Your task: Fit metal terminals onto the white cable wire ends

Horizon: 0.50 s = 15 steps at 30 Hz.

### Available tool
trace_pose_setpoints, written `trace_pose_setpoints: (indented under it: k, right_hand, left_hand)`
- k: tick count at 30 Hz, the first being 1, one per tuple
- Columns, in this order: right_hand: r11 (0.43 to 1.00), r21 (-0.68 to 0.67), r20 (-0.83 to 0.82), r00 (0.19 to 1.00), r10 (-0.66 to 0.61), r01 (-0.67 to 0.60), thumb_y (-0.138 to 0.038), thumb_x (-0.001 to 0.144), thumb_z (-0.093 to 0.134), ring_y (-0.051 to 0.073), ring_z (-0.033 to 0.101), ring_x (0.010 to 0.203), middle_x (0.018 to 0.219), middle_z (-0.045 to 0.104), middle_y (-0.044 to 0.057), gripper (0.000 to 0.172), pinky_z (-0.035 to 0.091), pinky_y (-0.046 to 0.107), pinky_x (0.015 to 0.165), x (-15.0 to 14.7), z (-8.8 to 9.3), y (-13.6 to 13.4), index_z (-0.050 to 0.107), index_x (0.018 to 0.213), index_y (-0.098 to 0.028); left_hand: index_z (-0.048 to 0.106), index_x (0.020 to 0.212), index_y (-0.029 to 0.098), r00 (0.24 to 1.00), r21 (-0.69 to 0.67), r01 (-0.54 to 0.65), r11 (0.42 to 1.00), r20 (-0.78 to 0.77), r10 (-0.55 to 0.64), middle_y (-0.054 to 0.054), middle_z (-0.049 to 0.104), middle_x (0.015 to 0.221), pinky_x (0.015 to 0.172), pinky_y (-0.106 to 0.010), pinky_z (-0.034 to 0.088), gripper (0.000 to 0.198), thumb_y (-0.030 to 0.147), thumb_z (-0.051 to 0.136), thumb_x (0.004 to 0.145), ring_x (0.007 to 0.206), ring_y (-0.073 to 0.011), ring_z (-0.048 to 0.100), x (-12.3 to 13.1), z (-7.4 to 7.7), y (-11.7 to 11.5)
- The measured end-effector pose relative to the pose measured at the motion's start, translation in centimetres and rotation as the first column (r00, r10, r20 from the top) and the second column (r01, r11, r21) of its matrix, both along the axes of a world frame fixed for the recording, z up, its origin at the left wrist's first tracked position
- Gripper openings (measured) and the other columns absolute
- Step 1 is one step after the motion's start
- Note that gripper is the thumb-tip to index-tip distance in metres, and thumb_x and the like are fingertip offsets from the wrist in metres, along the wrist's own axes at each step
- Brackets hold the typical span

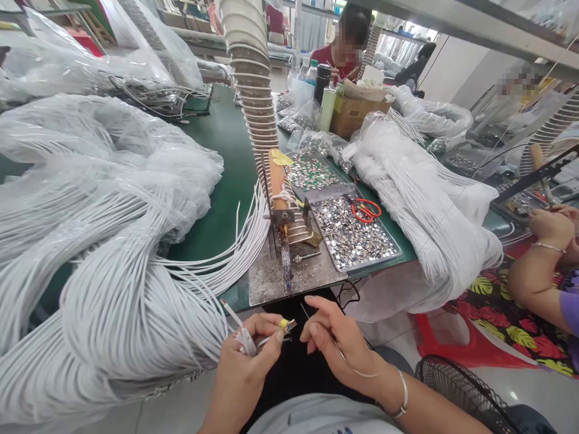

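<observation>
My left hand is closed with thumb and fingers around a small metal plug connector with a yellow part behind it. A white cable end sticks up past the same hand, and a white wrap lies around its finger. To the right, my right hand has bent fingers around a thin silvery wire, which runs from the fingertips back toward the wrist. Just beyond both hands, a soldering iron is held in a stand, tip down, over a stained metal plate.
Bundled white cables fill the left; bagged cables lie at right. Behind the plate are metal connector pieces in a tray, red-handled scissors and green circuit boards. A ribbed duct hangs above. A co-worker's arm is at right.
</observation>
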State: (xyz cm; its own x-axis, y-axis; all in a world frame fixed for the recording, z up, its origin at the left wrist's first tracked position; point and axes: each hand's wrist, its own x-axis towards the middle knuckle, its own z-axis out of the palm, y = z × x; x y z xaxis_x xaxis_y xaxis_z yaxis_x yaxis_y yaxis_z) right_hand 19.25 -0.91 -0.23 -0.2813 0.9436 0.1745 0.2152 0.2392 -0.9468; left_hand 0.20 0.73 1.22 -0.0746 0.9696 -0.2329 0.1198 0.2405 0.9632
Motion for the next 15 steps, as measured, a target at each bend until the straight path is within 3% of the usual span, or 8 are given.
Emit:
trace_pose_setpoints:
  k: [3, 5, 9, 15]
  right_hand:
    - [1.0, 0.016, 0.007, 1.0, -0.021, 0.021, -0.028, 0.101, 0.05, 0.013, 0.069, 0.065, 0.079, 0.071, 0.002, 0.014, 0.055, 0.022, 0.06, -0.1, 0.3, 0.3, 0.062, 0.106, -0.022]
    - [0.991, 0.105, 0.019, 0.997, -0.08, 0.077, -0.024, 0.098, 0.055, 0.015, 0.072, 0.075, 0.081, 0.073, 0.004, 0.011, 0.057, 0.024, 0.067, -0.2, 0.8, 0.7, 0.064, 0.095, -0.022]
    - [0.954, 0.255, -0.021, 0.987, -0.156, 0.157, -0.015, 0.092, 0.06, 0.021, 0.07, 0.104, 0.099, 0.074, 0.01, 0.008, 0.057, 0.032, 0.087, -0.7, 1.6, 1.8, 0.063, 0.088, -0.022]
    - [0.931, 0.325, -0.016, 0.985, -0.171, 0.167, -0.011, 0.088, 0.058, 0.019, 0.071, 0.098, 0.101, 0.074, 0.011, 0.013, 0.058, 0.03, 0.083, -1.3, 1.9, 2.9, 0.059, 0.081, -0.022]
  left_hand:
    - [0.067, 0.057, 0.02, 0.999, 0.017, -0.039, 0.999, -0.014, 0.04, -0.01, 0.074, 0.082, 0.065, -0.032, 0.053, 0.023, 0.04, 0.077, 0.065, 0.073, -0.0243, 0.067, 0.0, 0.5, 0.7]
    - [0.067, 0.056, 0.02, 0.998, 0.036, -0.056, 0.998, -0.018, 0.056, -0.009, 0.074, 0.081, 0.064, -0.032, 0.053, 0.023, 0.039, 0.077, 0.064, 0.073, -0.0242, 0.068, 0.2, 0.9, 1.3]
    - [0.065, 0.054, 0.021, 0.999, 0.085, -0.05, 0.995, -0.013, 0.051, -0.008, 0.074, 0.077, 0.069, -0.032, 0.054, 0.022, 0.036, 0.077, 0.064, 0.075, -0.0247, 0.068, 0.7, 1.5, 2.2]
    - [0.065, 0.056, 0.021, 0.999, 0.106, -0.042, 0.993, 0.002, 0.042, -0.007, 0.074, 0.077, 0.072, -0.032, 0.054, 0.019, 0.033, 0.076, 0.066, 0.078, -0.0241, 0.069, 1.2, 1.7, 3.0]
